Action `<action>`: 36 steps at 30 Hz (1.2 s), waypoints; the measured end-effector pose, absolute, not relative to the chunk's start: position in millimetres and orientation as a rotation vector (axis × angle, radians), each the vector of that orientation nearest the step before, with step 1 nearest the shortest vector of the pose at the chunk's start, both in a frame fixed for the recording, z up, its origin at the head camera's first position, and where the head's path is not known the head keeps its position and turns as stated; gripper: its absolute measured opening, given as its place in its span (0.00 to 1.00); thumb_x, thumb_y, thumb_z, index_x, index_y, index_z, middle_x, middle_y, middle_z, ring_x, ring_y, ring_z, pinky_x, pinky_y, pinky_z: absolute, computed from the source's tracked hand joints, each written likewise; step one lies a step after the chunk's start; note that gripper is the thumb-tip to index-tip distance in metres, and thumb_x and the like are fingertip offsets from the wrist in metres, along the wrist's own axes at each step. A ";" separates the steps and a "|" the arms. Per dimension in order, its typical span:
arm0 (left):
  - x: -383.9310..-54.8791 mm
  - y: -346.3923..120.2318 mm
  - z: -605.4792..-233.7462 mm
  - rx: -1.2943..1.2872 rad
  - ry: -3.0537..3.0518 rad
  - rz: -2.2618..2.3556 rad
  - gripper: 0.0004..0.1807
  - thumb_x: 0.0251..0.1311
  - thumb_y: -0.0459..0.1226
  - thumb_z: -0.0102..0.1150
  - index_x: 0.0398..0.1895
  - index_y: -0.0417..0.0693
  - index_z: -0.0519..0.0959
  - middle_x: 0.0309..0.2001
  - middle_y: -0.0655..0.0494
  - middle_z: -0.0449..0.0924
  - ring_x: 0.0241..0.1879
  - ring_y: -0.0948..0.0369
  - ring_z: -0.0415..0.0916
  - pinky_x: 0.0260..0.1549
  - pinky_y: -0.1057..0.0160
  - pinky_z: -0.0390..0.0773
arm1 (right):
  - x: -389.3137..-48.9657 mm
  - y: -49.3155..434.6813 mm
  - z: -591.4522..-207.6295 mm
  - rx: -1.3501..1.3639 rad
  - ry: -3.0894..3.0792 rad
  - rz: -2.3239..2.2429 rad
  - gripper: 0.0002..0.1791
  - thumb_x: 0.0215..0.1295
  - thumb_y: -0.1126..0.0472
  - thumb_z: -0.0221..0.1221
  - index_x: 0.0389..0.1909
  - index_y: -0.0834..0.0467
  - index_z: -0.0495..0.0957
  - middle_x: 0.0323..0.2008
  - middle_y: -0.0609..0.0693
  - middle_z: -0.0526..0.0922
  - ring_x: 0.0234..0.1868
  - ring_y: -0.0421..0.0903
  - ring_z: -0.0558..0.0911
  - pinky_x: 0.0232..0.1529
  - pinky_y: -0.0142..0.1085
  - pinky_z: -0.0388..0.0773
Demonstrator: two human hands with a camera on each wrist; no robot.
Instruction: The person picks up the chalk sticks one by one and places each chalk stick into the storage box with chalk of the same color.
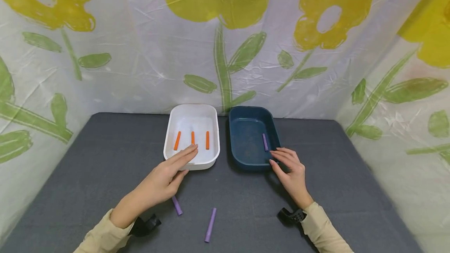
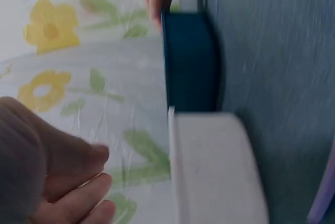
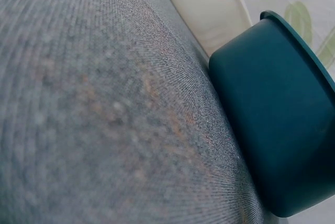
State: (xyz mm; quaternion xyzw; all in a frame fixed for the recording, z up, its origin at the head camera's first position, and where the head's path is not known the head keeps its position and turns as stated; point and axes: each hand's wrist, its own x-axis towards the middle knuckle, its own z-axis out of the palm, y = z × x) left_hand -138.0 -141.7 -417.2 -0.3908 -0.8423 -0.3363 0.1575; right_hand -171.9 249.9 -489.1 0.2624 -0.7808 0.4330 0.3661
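In the head view my left hand (image 1: 163, 179) hovers over the front edge of a white tray (image 1: 168, 138), fingers extended, holding nothing visible. Inside lie three thin orange sticks (image 1: 207, 140); the middle one is partly hidden by the fingertips. My right hand (image 1: 290, 173) is at the right front corner of a dark blue tray (image 1: 246, 163), its fingers loosely bent and parted from the thumb. One purple stick (image 1: 265, 142) lies in that tray, just beyond those fingertips. Whether the right fingers touch the rim, I cannot tell.
Two more purple sticks are on the grey tablecloth (image 1: 253, 221): one (image 1: 177, 206) partly under my left hand, another (image 1: 210, 225) nearer the front. Behind both trays hangs a flower-printed curtain (image 1: 147, 69). A black strap device (image 1: 291, 216) is on the right wrist.
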 end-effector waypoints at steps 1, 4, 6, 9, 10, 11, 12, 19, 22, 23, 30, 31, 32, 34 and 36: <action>-135.2 -139.0 -418.3 -1.132 -2.391 -1.001 0.39 0.55 0.17 0.60 0.73 0.42 0.66 0.70 0.44 0.66 0.69 0.51 0.66 0.61 0.77 0.62 | -172.8 251.1 -490.6 0.676 -2.007 1.115 0.19 0.45 0.80 0.69 0.42 0.70 0.85 0.41 0.64 0.86 0.50 0.64 0.78 0.61 0.33 0.70; -127.3 -131.9 -421.4 -1.159 -2.352 -1.105 0.41 0.52 0.13 0.55 0.73 0.41 0.66 0.70 0.46 0.67 0.68 0.53 0.67 0.60 0.78 0.62 | -171.9 249.7 -488.1 0.677 -2.006 1.113 0.19 0.44 0.81 0.68 0.42 0.70 0.85 0.41 0.64 0.86 0.49 0.65 0.78 0.61 0.33 0.70; -122.1 -127.7 -422.9 -1.162 -2.345 -1.153 0.42 0.51 0.12 0.53 0.72 0.40 0.66 0.69 0.47 0.68 0.67 0.54 0.68 0.63 0.77 0.61 | -169.2 246.4 -482.1 0.676 -2.003 1.108 0.18 0.44 0.82 0.67 0.41 0.72 0.85 0.40 0.66 0.86 0.48 0.67 0.78 0.61 0.33 0.70; -114.5 -123.3 -424.4 -1.169 -2.357 -1.248 0.42 0.49 0.11 0.53 0.71 0.41 0.67 0.68 0.48 0.70 0.66 0.54 0.69 0.62 0.76 0.63 | -165.4 241.4 -473.7 0.675 -1.996 1.099 0.17 0.45 0.82 0.67 0.40 0.73 0.84 0.39 0.67 0.85 0.47 0.67 0.77 0.60 0.33 0.71; -112.0 -122.0 -425.3 -1.175 -2.365 -1.282 0.43 0.49 0.11 0.54 0.71 0.42 0.68 0.68 0.48 0.70 0.66 0.55 0.69 0.62 0.75 0.63 | -164.4 240.3 -471.7 0.675 -1.994 1.096 0.16 0.45 0.82 0.67 0.40 0.73 0.84 0.38 0.67 0.85 0.47 0.66 0.77 0.59 0.32 0.71; -109.6 -120.8 -426.2 -1.182 -2.378 -1.320 0.43 0.49 0.11 0.54 0.71 0.44 0.68 0.68 0.48 0.71 0.66 0.55 0.69 0.63 0.74 0.63 | -163.5 239.3 -469.9 0.674 -1.994 1.092 0.16 0.45 0.82 0.67 0.39 0.73 0.84 0.38 0.67 0.85 0.47 0.66 0.77 0.59 0.32 0.71; -107.1 -119.5 -427.3 -1.195 -2.392 -1.363 0.44 0.49 0.11 0.54 0.72 0.45 0.68 0.68 0.49 0.70 0.67 0.56 0.68 0.63 0.74 0.63 | -162.8 238.7 -468.7 0.672 -1.995 1.091 0.17 0.45 0.82 0.67 0.40 0.73 0.85 0.38 0.67 0.85 0.46 0.66 0.77 0.59 0.32 0.71; -94.7 -111.5 -441.4 -1.329 -2.430 -1.517 0.44 0.50 0.15 0.59 0.73 0.51 0.66 0.69 0.54 0.68 0.67 0.55 0.67 0.64 0.66 0.66 | -162.9 239.6 -469.3 0.666 -1.997 1.087 0.17 0.46 0.80 0.68 0.40 0.70 0.85 0.38 0.66 0.85 0.48 0.64 0.78 0.60 0.32 0.71; -90.5 -109.0 -448.6 -1.360 -2.446 -1.598 0.44 0.51 0.20 0.65 0.73 0.53 0.66 0.69 0.55 0.68 0.67 0.56 0.67 0.64 0.64 0.67 | -160.5 238.3 -466.7 0.663 -2.009 1.093 0.17 0.47 0.81 0.68 0.41 0.70 0.85 0.39 0.65 0.85 0.48 0.63 0.78 0.60 0.32 0.70; -89.0 -108.2 -451.4 -1.367 -2.449 -1.624 0.44 0.50 0.23 0.67 0.73 0.54 0.66 0.69 0.54 0.68 0.67 0.57 0.67 0.64 0.64 0.67 | -159.4 237.7 -465.3 0.660 -2.015 1.093 0.17 0.46 0.81 0.67 0.41 0.71 0.85 0.39 0.66 0.85 0.48 0.63 0.78 0.61 0.32 0.70; -81.1 -102.8 -473.7 -1.442 -2.442 -1.635 0.48 0.45 0.31 0.76 0.73 0.53 0.64 0.67 0.51 0.68 0.66 0.58 0.67 0.65 0.65 0.65 | -161.5 239.9 -470.5 0.657 -2.025 1.096 0.18 0.44 0.83 0.67 0.40 0.74 0.84 0.40 0.67 0.85 0.48 0.67 0.77 0.61 0.34 0.70; -80.4 -102.3 -476.3 -1.454 -2.444 -1.635 0.49 0.45 0.32 0.77 0.73 0.52 0.63 0.68 0.51 0.67 0.66 0.58 0.66 0.65 0.65 0.65 | -163.3 241.5 -473.7 0.655 -2.028 1.093 0.18 0.44 0.83 0.67 0.40 0.73 0.84 0.40 0.66 0.86 0.49 0.66 0.78 0.61 0.33 0.70; -80.2 -101.6 -478.7 -1.468 -2.443 -1.632 0.50 0.45 0.32 0.77 0.74 0.51 0.63 0.68 0.51 0.66 0.66 0.57 0.66 0.65 0.64 0.65 | -165.0 243.3 -476.8 0.653 -2.033 1.092 0.18 0.45 0.82 0.67 0.41 0.72 0.85 0.41 0.64 0.86 0.49 0.65 0.78 0.61 0.33 0.70; -79.5 -100.8 -483.1 -1.483 -2.449 -1.631 0.51 0.44 0.34 0.78 0.74 0.49 0.61 0.69 0.51 0.64 0.67 0.57 0.64 0.65 0.64 0.65 | -168.1 247.1 -483.2 0.645 -2.046 1.092 0.18 0.46 0.80 0.68 0.42 0.71 0.85 0.42 0.62 0.86 0.51 0.63 0.78 0.62 0.32 0.69; -79.7 -100.5 -487.3 -1.501 -2.448 -1.638 0.52 0.44 0.35 0.79 0.74 0.48 0.60 0.69 0.50 0.62 0.68 0.56 0.63 0.65 0.64 0.64 | -170.1 250.4 -487.6 0.640 -2.057 1.095 0.18 0.48 0.79 0.69 0.43 0.69 0.85 0.43 0.60 0.87 0.52 0.60 0.78 0.62 0.32 0.69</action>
